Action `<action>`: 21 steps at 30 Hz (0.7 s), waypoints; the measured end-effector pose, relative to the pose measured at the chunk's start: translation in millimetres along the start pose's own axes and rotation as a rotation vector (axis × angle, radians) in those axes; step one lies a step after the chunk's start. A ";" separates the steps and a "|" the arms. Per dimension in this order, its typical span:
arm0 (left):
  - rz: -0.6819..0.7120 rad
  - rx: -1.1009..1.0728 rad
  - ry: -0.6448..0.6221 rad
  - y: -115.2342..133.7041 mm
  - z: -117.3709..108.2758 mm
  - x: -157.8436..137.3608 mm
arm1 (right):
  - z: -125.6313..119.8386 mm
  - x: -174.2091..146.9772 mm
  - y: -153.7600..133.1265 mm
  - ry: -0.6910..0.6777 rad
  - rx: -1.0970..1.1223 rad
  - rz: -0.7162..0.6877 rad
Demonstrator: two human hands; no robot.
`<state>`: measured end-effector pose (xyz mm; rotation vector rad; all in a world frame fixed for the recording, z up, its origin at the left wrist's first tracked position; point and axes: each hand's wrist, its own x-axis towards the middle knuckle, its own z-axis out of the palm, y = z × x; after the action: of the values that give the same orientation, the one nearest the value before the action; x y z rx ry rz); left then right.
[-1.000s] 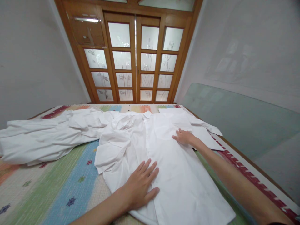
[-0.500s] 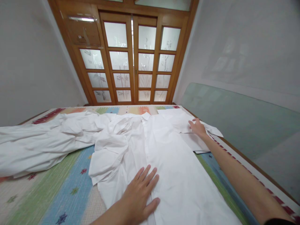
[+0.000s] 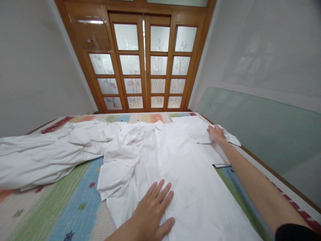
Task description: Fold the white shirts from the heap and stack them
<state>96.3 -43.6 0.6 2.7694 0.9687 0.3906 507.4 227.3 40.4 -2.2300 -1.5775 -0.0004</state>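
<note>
The left hand (image 3: 154,211) lies spread on the white shirt (image 3: 193,190); the right hand (image 3: 217,133), fingers bent, meets its sleeve (image 3: 198,134), grip unclear.

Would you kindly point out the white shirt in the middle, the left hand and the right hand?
White shirt (image 3: 193,182), head view: on its front panel.
Left hand (image 3: 153,211), head view: on its back.
Right hand (image 3: 217,133), head view: on its back.

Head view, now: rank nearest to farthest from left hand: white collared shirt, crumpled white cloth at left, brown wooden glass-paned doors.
From the left hand:
1. White collared shirt: directly beneath it.
2. Crumpled white cloth: off to the left.
3. Brown wooden glass-paned doors: straight ahead, in the background.
</note>
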 end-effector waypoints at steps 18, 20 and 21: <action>-0.011 -0.025 0.008 0.5 -0.3 -1.0 | -45.2 -32.1 -23.4 0.345 -0.318 -0.195; -0.013 -0.020 -0.006 0.6 -0.4 -1.2 | -29.7 -46.5 -21.0 0.240 -0.389 -0.323; -0.013 -0.017 -0.012 0.7 -0.6 -1.2 | -22.2 -52.4 -20.4 0.161 -0.400 -0.403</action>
<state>95.6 -44.8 1.1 2.7455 0.9759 0.3785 475.2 178.4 55.3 -2.0691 -2.0413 -0.6430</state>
